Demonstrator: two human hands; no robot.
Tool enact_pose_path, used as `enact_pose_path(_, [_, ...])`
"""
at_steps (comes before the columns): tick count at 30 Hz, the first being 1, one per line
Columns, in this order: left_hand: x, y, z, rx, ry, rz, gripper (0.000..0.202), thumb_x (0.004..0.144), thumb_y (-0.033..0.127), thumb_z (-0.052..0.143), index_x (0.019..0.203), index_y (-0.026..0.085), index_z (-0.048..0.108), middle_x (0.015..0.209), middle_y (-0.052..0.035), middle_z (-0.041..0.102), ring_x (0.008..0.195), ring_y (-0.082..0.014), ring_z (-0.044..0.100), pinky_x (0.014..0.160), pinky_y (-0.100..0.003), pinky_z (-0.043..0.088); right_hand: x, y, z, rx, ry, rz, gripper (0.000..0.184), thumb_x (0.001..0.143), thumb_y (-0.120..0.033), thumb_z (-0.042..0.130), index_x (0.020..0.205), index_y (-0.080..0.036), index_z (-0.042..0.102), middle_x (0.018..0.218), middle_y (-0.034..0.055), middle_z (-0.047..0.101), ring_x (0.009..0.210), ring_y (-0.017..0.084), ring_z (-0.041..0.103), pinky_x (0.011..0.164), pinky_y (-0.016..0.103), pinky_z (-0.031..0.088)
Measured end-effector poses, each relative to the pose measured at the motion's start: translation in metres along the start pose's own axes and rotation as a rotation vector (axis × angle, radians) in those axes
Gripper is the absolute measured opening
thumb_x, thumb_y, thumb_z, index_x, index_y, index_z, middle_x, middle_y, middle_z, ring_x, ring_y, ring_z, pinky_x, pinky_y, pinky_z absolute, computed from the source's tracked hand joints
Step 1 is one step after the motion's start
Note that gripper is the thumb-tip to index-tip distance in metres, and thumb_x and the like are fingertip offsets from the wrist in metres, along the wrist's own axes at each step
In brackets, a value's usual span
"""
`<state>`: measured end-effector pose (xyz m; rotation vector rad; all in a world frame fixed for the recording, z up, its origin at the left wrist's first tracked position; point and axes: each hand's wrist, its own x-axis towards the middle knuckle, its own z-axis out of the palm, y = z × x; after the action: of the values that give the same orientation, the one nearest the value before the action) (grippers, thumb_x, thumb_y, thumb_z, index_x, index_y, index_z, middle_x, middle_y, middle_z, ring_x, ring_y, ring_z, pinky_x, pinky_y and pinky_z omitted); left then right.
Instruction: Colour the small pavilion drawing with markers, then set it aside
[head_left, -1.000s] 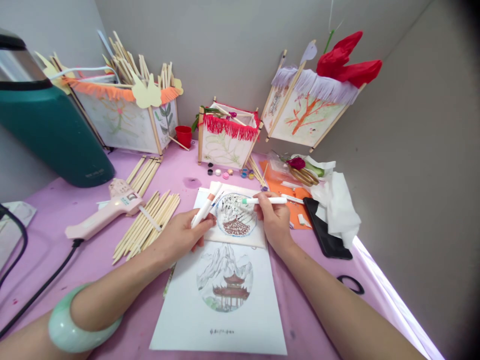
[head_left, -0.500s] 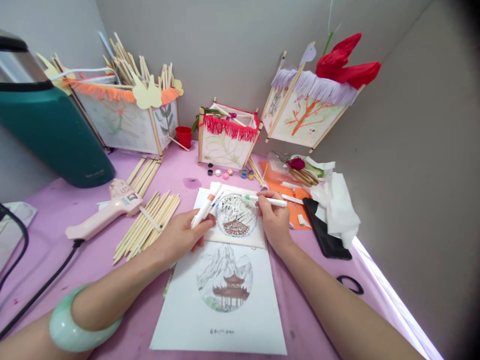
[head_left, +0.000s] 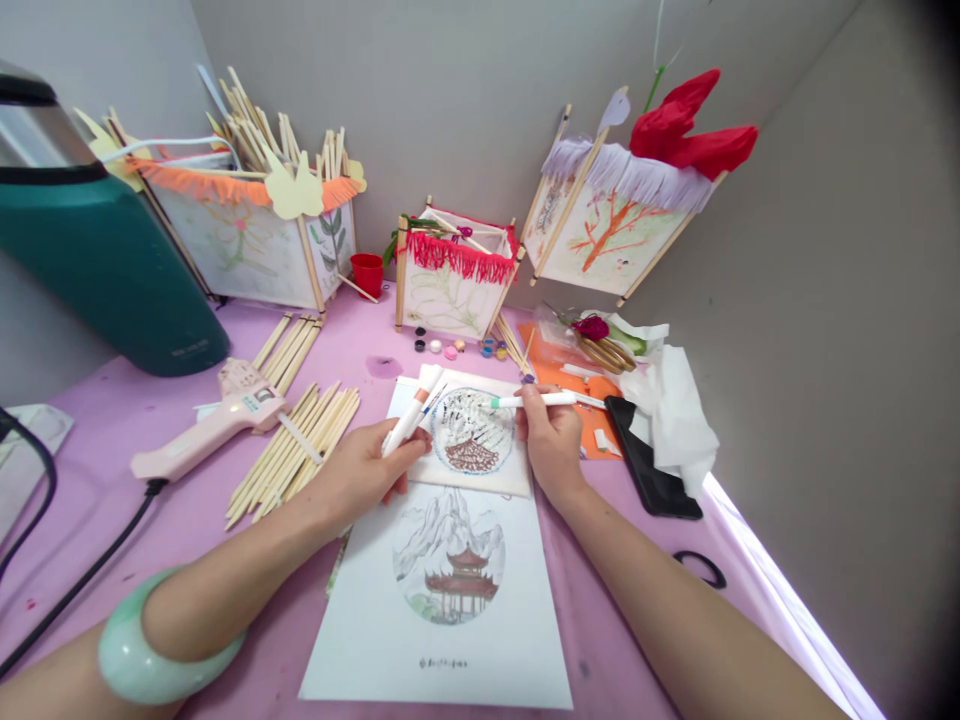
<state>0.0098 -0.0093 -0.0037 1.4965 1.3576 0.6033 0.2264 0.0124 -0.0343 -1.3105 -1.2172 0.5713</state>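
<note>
My right hand [head_left: 553, 440] pinches a white marker with a green band [head_left: 532, 400]. Its tip is over the upper right of a round drawing [head_left: 472, 430] with black strokes, a brown roof and a blue outline, on a pale square sheet [head_left: 487, 484]; whether it touches cannot be made out. My left hand [head_left: 375, 462] is closed round several white markers [head_left: 411, 412], one with an orange band, and rests at the sheet's left edge. Below lies a printed page [head_left: 360, 640] with a round picture of a pavilion and mountains.
To the left are a pink glue gun [head_left: 202, 425], bundled wooden sticks [head_left: 300, 455] and a teal bottle [head_left: 97, 260]. Paper lanterns [head_left: 450, 290] and small paint pots [head_left: 450, 352] stand behind. At right lie a black phone [head_left: 652, 480], tissues [head_left: 679, 410] and scissors [head_left: 607, 352].
My right hand has shifted slightly, and its marker now lies flatter, with the tip a little lower and to the left. My left hand has stayed in place.
</note>
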Motion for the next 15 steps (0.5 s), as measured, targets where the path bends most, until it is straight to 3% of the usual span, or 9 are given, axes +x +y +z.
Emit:
enact_pose_path(6, [-0.0018,0.0023,0.0005,-0.038,0.003,0.017,0.031,0.077,0.041,0.05,0.093,0.016,0.061,0.049,0.0037,0.051,0.044,-0.0121,0.046,0.046,-0.023,0.035,-0.0005,0.0015,-0.0002,0.0,-0.011,-0.009,0.027,0.084,-0.043,0.05,0.073,-0.019,0.053,0.053,-0.0052,0.049,0.046,0.009,0.043,0.048,0.022,0.036])
enact_pose_path(10, [0.0002,0.002,-0.0002,-0.131,0.01,-0.009,0.022,0.074,0.025,0.051,0.092,0.014,0.059,0.051,0.0026,0.057,0.043,-0.0108,0.049,0.047,-0.022,0.04,-0.0005,0.0027,-0.0004,-0.002,-0.009,-0.015,0.027,0.084,-0.043,0.05,0.075,-0.018,0.053,0.055,-0.0047,0.049,0.047,0.01,0.043,0.049,0.023,0.036])
enact_pose_path(13, [0.0011,0.0037,-0.0043,-0.276,0.017,-0.043,0.022,0.07,0.013,0.051,0.091,0.012,0.058,0.078,-0.0049,0.068,0.053,-0.0105,0.059,0.056,-0.024,0.048,-0.0006,0.0036,-0.0005,-0.003,-0.011,-0.024,0.026,0.084,-0.042,0.05,0.076,-0.018,0.054,0.055,-0.0046,0.049,0.048,0.009,0.044,0.049,0.022,0.036])
enact_pose_path(15, [0.0003,0.0054,-0.0071,-0.423,0.013,-0.049,0.024,0.069,0.01,0.055,0.093,0.01,0.057,0.096,-0.0103,0.068,0.07,-0.0141,0.066,0.063,-0.023,0.052,-0.0006,0.0037,-0.0005,-0.008,-0.015,-0.029,0.025,0.085,-0.041,0.05,0.075,-0.018,0.054,0.055,-0.0046,0.049,0.049,0.009,0.044,0.049,0.022,0.036])
